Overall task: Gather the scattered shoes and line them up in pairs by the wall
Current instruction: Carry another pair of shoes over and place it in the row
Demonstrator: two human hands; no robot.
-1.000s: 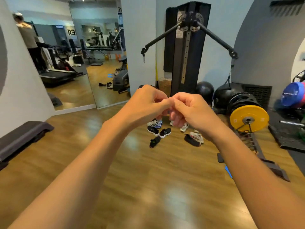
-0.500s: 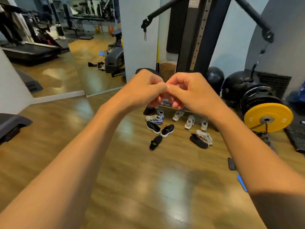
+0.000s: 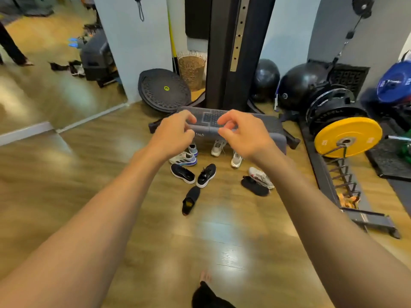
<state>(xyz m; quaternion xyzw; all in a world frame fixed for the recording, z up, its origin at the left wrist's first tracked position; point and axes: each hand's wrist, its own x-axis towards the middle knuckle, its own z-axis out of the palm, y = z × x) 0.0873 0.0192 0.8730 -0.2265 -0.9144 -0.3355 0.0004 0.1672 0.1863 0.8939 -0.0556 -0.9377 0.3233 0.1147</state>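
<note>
Left hand (image 3: 175,133) and right hand (image 3: 243,134): raised side by side with a small gap between them, fingers loosely curled, both empty. Scattered shoes (image 3: 206,175): black and white sneakers lying at mixed angles on the wooden floor (image 3: 155,230), beyond and below the hands, none touched. Grey step platform (image 3: 270,127): just behind the shoes, partly covered by both hands.
</note>
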